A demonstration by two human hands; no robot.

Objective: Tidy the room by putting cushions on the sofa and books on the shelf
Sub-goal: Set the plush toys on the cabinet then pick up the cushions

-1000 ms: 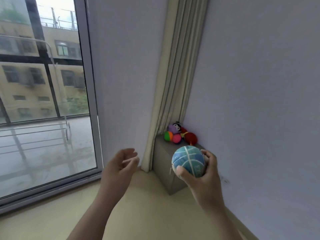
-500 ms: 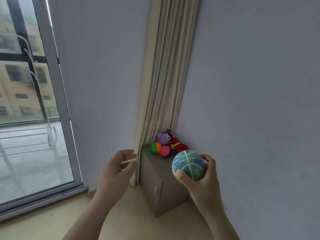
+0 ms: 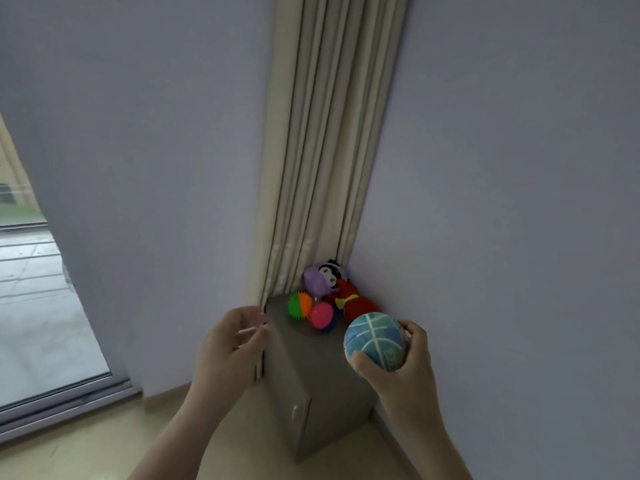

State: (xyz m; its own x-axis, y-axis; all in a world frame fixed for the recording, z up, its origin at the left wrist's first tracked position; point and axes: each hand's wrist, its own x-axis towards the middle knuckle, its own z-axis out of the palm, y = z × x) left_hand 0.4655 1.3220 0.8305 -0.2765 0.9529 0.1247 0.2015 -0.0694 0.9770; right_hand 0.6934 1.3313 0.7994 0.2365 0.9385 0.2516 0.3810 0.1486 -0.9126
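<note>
Blue with pale seams, the ball (image 3: 375,342) sits at lower right of the frame, gripped by the curled fingers and thumb of the right hand (image 3: 407,368). The left hand (image 3: 232,344) hovers at lower centre, fingers loosely bent and holding nothing, just beside the grey cabinet (image 3: 311,375) in the corner. Toys (image 3: 320,315) crowd the cabinet top against the curtain (image 3: 322,150). No cushions, books, sofa or shelf are in view, so their progress cannot be judged. The ball looks bound for the toy pile, and the named work probably all remains.
</note>
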